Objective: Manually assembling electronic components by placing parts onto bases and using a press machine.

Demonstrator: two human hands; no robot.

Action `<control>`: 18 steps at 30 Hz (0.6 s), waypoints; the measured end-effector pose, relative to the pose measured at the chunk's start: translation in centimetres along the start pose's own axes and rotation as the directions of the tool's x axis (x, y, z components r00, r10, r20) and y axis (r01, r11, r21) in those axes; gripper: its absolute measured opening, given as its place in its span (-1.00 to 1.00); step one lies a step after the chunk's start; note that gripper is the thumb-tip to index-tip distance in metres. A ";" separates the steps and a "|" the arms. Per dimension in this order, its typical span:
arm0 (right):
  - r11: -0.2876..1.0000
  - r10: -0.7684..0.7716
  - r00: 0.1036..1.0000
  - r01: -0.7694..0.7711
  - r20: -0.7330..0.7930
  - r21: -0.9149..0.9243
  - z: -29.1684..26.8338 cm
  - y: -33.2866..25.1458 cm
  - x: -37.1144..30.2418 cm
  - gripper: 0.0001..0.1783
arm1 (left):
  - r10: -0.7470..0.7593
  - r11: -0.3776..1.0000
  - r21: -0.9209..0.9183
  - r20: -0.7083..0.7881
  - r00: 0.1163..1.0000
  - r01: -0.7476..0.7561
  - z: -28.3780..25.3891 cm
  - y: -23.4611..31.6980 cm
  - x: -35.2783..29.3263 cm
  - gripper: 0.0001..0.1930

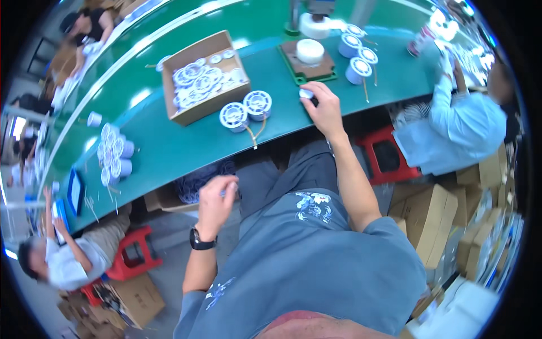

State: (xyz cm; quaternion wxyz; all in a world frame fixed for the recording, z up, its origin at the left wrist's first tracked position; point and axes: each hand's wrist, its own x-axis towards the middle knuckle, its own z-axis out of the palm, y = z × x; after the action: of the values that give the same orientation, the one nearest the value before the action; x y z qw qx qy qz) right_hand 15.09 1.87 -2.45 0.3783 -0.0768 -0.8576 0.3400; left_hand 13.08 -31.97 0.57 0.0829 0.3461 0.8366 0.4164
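My right hand (324, 110) is at the front of the green fixture, its thumb and fingers closed on a small white round piece (305, 94). Above the table's near edge, my left hand (217, 200) is curled closed; whatever its fingers may hold is hidden. Between my hands, two white cylindrical units with slotted round faces (234, 116) stand side by side near the edge, their tan wires hanging towards me. On the green fixture (296, 65) lies a thick white disc (310, 51), with a press head (316, 22) above and behind it.
An open cardboard box (186, 116) of white slotted discs stands left of the fixture. Several wired cylinders (358, 70) stand at its right, more (116, 152) at far left. Co-workers sit at both sides, one in light blue (463, 127) at right. Purple wiring (203, 179) lies below the edge.
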 end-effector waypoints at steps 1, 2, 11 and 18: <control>1.000 0.028 1.000 -0.028 -0.008 0.014 0.3 0.1 0.0 -0.71 | 0.017 1.000 0.003 -0.129 0.992 -0.017 -1.0 0.1 0.5 -0.87; 1.000 0.002 1.000 -0.002 0.010 0.028 0.4 0.1 0.0 -0.71 | 0.004 1.000 0.018 -0.213 0.977 0.000 -2.0 0.1 1.2 -0.87; 0.991 -0.112 0.991 0.116 0.067 -0.062 0.1 0.4 -0.3 -0.70 | 0.071 0.981 0.192 -0.547 0.834 0.042 -12.0 -6.4 16.6 -0.80; 0.991 -0.068 0.991 0.081 0.112 -0.109 -0.4 -0.8 -0.9 -0.71 | 0.438 0.802 0.442 0.022 0.899 -0.402 -16.3 -14.7 32.8 -0.53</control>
State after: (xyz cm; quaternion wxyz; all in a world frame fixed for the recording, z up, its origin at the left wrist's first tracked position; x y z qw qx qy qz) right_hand 16.14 1.13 -2.30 0.3389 -0.0476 -0.8970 0.2800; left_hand -25.88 -27.16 4.81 -0.1247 0.5151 0.8133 0.2401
